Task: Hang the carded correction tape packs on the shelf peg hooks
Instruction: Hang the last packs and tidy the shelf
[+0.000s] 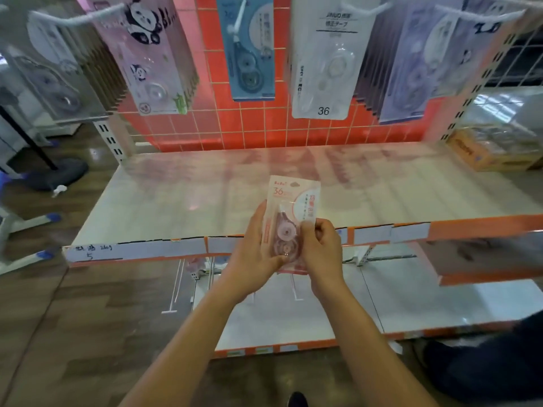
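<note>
Centre of frame: pink carded pack (289,201) held upright over the front lip of the shelf (176,198), printed face toward the camera, clamped between both hands. Left hand (252,257) wrapped along the card's left edge, thumb across the lower blister; right hand (321,248) pinching the right edge with curled fingers. Upper part of frame: peg hooks (79,17) projecting from the orange grid panel (264,127), already loaded with a panda pack (147,54), a blue pack (249,48), a white pack marked 36 (326,63) and lilac packs (411,69). Hang hole at the card's top not discernible here. Step in hand, as judged: orienting the pack before the lift to a hook. To do it well, shift the grip to the lower half, leaving the top edge free; keep the card square and face-forward; raise toward a hook of matching stock or, failing that, a bare one; line the hole up with the hook's tip, then slide straight back along the wire. Avoid bending the card or snagging the neighbouring packs; release one hand only once seated on the wire.
</note>
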Motion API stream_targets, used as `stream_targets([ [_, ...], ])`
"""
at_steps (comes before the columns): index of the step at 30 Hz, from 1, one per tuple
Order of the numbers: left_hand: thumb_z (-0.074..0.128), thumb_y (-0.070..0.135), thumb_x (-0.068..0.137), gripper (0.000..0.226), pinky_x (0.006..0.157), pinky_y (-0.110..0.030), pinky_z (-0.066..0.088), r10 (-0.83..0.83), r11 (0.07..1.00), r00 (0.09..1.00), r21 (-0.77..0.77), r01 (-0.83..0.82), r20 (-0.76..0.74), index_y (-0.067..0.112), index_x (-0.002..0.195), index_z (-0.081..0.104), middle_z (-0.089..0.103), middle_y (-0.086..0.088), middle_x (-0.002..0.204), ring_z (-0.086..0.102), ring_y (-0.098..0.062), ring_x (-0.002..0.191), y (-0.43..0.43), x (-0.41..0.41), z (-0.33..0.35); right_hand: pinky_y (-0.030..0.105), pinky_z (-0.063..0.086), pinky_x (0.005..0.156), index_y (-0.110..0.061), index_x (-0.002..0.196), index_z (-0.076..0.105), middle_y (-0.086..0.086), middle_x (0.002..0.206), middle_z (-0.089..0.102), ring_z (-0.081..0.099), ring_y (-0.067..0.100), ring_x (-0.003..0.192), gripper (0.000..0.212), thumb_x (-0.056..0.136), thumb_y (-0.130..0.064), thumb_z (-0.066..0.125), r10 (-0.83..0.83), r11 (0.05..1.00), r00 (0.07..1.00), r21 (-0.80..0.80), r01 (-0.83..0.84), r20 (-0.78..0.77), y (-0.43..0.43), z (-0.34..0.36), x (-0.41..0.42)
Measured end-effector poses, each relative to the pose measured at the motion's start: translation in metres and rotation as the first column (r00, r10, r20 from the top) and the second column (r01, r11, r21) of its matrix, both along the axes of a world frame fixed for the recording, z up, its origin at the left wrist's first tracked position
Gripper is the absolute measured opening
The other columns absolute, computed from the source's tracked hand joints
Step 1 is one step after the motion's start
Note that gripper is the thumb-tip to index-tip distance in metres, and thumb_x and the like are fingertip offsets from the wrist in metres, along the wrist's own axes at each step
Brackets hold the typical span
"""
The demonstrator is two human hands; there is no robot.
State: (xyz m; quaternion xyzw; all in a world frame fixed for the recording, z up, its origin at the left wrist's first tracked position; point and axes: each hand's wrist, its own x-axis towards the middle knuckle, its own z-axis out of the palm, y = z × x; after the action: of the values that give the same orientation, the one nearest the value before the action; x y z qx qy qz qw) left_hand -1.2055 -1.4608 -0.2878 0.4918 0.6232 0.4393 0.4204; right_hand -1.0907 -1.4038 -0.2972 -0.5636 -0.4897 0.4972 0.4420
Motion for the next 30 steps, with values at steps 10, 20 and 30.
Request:
stream_targets([
  [10, 0.064, 0.009, 0.089, 0.084, 0.096, -0.040, 0.053, -0.039, 0.994, 0.999, -0.102, 0.040, 0.006, 0.047, 0.146, 0.016, 0.052, 0.007, 0.138, 0.055, -0.012, 0.122, -0.064, -0.004, -0.023, 0.034, 0.059, 0.075, -0.018, 0.099, 0.059, 0.002, 0.103, 0.069, 0.067, 0.014, 0.091, 0.010, 0.097, -0.018, 0.050, -0.016, 0.999, 1.000, -0.045, 0.017, 0.025, -0.064, -0.021, 0.005],
  [20, 0.067, 0.033, 0.081, 0.030, 0.095, -0.043, 0.051, 0.111, 0.941, 0.993, -0.319, -0.116, -0.033, 0.035, 0.108, 0.054, 0.067, 0.004, 0.113, 0.064, -0.015, 0.105, -0.130, -0.037, -0.128, 0.047, 0.056, 0.082, -0.025, 0.092, 0.062, -0.001, 0.095, 0.070, 0.067, 0.017, 0.090, 0.007, 0.090, -0.020, 0.057, 0.100, 0.988, 0.985, -0.134, -0.081, 0.140, -0.116, -0.120, -0.033],
  [30, 0.064, 0.031, 0.090, 0.029, 0.090, -0.041, 0.054, 0.026, 0.888, 0.999, -0.459, -0.035, -0.026, 0.026, 0.117, 0.054, 0.066, 0.007, 0.110, 0.064, -0.011, 0.102, -0.103, -0.014, -0.281, 0.026, 0.056, 0.072, -0.015, 0.100, 0.062, -0.003, 0.095, 0.068, 0.066, 0.011, 0.086, 0.019, 0.095, -0.032, 0.054, 0.149, 0.980, 0.958, -0.168, -0.109, 0.246, -0.084, -0.253, -0.002],
])
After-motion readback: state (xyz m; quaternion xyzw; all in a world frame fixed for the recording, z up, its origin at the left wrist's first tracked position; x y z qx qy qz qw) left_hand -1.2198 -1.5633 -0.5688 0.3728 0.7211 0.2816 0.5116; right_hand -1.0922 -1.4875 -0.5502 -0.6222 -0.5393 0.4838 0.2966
